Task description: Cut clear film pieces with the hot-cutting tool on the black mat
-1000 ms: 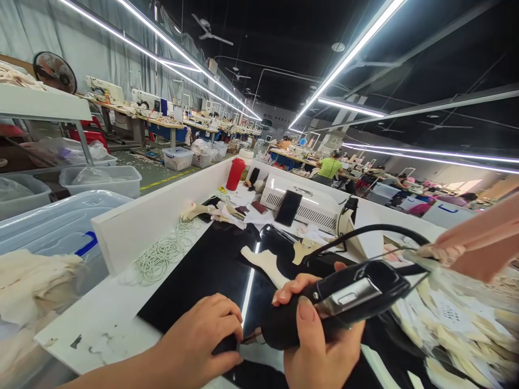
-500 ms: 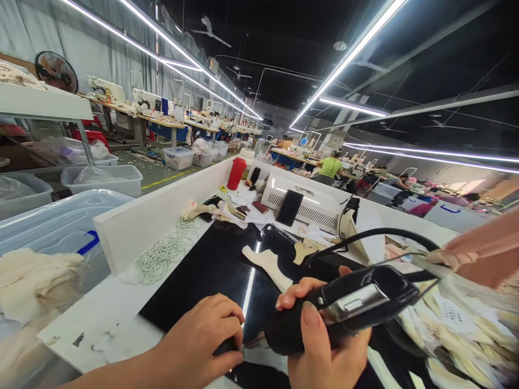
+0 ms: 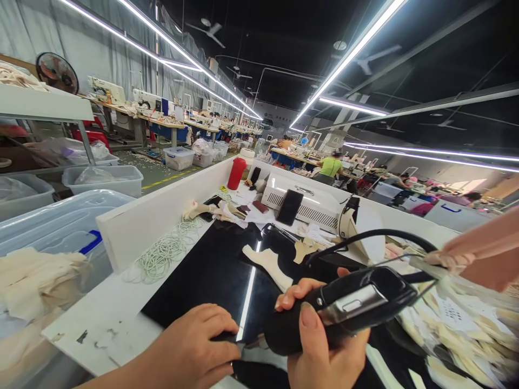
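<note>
My right hand [image 3: 320, 351] is wrapped round a black corded power tool [image 3: 344, 310] that looks like an electric clipper, with a silver switch plate on its side. The tool's front end points left, close to my left hand [image 3: 203, 346]. My left fingers are bent and pressed together at the near part of the glossy black board [image 3: 194, 270]. Whatever they pinch is mostly hidden; dark and pale material shows beside the fingertips. Beyond the tool, a cream cut fabric piece [image 3: 267, 265] lies on the board, with a beige piece [image 3: 304, 250] farther back.
Green elastic loops [image 3: 164, 254] lie on the left. A phone [image 3: 290, 207] leans on a white slotted machine [image 3: 320, 208], with a red bottle [image 3: 236, 173] to the left. The black cord [image 3: 377, 232] arcs behind the tool. Many cream pieces [image 3: 470, 329] are heaped at right.
My left hand has shifted slightly down and left, its fingers lower and closer together. My right hand and the clipper have stayed almost in place.
</note>
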`<state>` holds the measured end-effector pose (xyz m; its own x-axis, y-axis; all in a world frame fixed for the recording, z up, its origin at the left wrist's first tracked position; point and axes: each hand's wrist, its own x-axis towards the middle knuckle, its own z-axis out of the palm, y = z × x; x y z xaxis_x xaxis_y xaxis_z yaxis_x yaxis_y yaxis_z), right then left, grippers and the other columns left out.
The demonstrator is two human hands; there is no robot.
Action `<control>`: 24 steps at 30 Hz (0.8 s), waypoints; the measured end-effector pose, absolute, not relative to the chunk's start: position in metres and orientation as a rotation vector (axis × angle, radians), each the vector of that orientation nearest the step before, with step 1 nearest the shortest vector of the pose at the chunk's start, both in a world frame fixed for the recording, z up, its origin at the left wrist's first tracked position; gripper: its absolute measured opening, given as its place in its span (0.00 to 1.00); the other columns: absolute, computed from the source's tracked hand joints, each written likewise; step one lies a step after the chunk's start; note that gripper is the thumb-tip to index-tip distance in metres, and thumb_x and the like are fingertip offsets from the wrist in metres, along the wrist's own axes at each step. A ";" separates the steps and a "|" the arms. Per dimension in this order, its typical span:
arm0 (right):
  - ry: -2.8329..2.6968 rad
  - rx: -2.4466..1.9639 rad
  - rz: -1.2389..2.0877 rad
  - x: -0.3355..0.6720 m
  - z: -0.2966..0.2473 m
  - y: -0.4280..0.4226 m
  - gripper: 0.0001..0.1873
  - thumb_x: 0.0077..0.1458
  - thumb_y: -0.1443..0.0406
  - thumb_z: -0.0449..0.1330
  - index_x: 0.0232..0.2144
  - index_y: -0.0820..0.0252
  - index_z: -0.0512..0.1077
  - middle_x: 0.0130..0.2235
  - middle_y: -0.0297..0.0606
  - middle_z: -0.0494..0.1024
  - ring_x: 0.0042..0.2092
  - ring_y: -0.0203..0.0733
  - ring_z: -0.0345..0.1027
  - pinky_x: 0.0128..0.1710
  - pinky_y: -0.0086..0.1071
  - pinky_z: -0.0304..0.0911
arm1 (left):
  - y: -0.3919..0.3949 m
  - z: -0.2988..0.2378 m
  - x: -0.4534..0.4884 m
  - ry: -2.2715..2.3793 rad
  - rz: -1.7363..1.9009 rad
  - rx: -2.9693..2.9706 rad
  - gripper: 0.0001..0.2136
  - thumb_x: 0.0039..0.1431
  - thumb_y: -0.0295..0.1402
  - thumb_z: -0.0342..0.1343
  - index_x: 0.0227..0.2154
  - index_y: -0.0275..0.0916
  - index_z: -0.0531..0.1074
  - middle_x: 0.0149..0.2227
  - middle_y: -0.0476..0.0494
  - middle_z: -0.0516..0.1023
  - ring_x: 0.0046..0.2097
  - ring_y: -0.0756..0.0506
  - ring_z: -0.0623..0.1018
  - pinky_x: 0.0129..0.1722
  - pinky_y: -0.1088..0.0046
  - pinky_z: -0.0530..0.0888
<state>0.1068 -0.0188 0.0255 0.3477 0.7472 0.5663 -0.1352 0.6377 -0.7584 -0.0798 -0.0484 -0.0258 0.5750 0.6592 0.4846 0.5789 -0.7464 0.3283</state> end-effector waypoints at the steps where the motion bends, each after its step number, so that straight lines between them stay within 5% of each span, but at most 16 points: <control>1: -1.073 -0.674 0.634 0.107 0.026 -0.019 0.29 0.60 0.66 0.66 0.60 0.46 0.64 0.35 0.30 0.77 0.29 0.37 0.72 0.30 0.34 0.72 | -0.049 -0.026 -0.080 1.052 0.928 2.697 0.07 0.65 0.30 0.64 0.43 0.46 0.79 0.49 0.47 0.82 0.50 0.42 0.81 0.56 0.66 0.77; 13: -1.052 -0.667 0.662 0.097 0.023 -0.018 0.28 0.61 0.67 0.65 0.61 0.44 0.64 0.34 0.30 0.75 0.30 0.37 0.71 0.30 0.37 0.73 | -0.050 -0.032 -0.078 1.073 0.931 2.776 0.07 0.67 0.33 0.62 0.46 0.47 0.79 0.48 0.46 0.84 0.51 0.42 0.82 0.58 0.64 0.77; 24: -1.015 -0.653 0.710 0.101 0.031 -0.027 0.28 0.61 0.65 0.65 0.61 0.43 0.64 0.34 0.29 0.74 0.30 0.38 0.70 0.31 0.38 0.70 | -0.050 -0.027 -0.082 1.047 0.974 2.554 0.07 0.67 0.25 0.59 0.45 0.41 0.75 0.48 0.45 0.82 0.50 0.44 0.80 0.57 0.70 0.76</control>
<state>0.1010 -0.0268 0.0306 0.3502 0.7805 0.5179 -0.2188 0.6057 -0.7650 -0.0818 -0.0503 -0.0265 0.5283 0.6879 0.4977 0.5463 -0.7241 0.4210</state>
